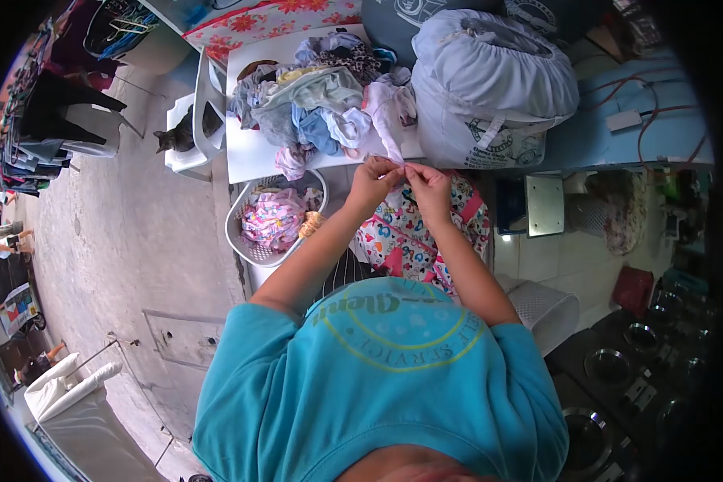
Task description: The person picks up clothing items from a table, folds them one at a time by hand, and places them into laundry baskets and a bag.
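Note:
My left hand [374, 178] and my right hand [430, 186] are close together at the front edge of the white table [241, 157]. Both are closed, fingertips pinching the narrow lower end of a pale pink garment [387, 108]. The garment's upper part lies on the table against a heap of mixed clothes [313, 92]. Below my hands, a white cloth printed with colourful hearts and pink trim [410, 233] spreads in front of my body. My fingers partly hide the pinched fabric.
A basket [233, 233] with pink patterned clothes stands left of my forearm. Behind the table's right side sits a large stuffed laundry bag [490, 88]. A cat [189, 132] rests on a white chair [210, 120]. At right stand another basket [550, 309] and machines [606, 365].

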A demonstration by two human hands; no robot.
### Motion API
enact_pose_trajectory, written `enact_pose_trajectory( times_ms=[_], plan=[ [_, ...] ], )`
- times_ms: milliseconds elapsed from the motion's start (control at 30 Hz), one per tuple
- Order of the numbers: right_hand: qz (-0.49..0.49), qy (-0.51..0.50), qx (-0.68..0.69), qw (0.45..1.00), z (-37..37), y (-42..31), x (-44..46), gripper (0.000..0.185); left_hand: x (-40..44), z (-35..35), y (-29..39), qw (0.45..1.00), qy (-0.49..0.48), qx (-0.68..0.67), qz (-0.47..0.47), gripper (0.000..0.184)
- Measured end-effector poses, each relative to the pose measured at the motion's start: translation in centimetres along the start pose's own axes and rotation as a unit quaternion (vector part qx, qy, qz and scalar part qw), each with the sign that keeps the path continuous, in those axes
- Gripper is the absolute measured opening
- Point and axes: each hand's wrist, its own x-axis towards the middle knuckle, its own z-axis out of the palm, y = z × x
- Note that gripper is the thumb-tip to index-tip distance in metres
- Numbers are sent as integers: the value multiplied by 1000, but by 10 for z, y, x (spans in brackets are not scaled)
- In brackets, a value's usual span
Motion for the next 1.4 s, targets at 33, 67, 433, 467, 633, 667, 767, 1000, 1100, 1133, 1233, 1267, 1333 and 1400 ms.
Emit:
enact_pose_trajectory(
  times_ms=[33, 67, 433, 467, 633, 667, 767, 1000, 1100, 1133, 1233, 1267, 1333, 1400],
  plan=[
    [-58, 20, -65, 996, -4, 3, -3, 17, -5, 5, 0, 1000, -2, 0, 3, 16],
    [-60, 22, -66, 996, -8, 7, -7, 17, -10, 9, 0, 1000, -5, 1, 6, 14],
    [179, 67, 240, 952, -39, -1, -28, 13, -41, -8, 5, 941, 6, -337, -40, 12],
    [163, 79, 252, 951, -54, 10, -22, 15, -38, -18, -1, 927, 56, -369, -46, 13],
    [117, 115, 276, 947, -104, -20, -17, 16, -47, -78, 5, 927, 126, -352, -29, 12],
    [113, 93, 283, 948, -112, -32, -20, 17, -49, -90, 5, 927, 123, -354, -23, 10],
    [96, 70, 261, 958, -147, -28, -14, 18, -60, -111, 12, 943, 153, -296, -9, 8],
    [140, -37, 225, 964, -166, -64, -19, 20, -76, -137, 11, 979, 185, 33, 77, 10],
    [137, -68, 234, 960, -149, -69, -22, 17, -80, -137, 11, 982, 129, 98, 98, 11],
    [134, -69, 237, 960, -140, -72, -24, 16, -81, -135, 10, 982, 130, 98, 98, 11],
    [148, -148, 189, 959, -107, -98, -45, 13, -81, -106, 20, 942, 1, 334, -15, 21],
    [176, -173, 176, 953, -97, -101, -50, 13, -80, -87, 23, 903, -18, 423, 78, 28],
    [173, -217, 171, 945, -88, -90, -49, 13, -72, -32, 18, 862, 14, 379, 336, 34],
    [159, -249, 130, 947, -84, -88, -50, 14, -80, 25, 41, 905, -73, 257, 332, 36]
  ],
)
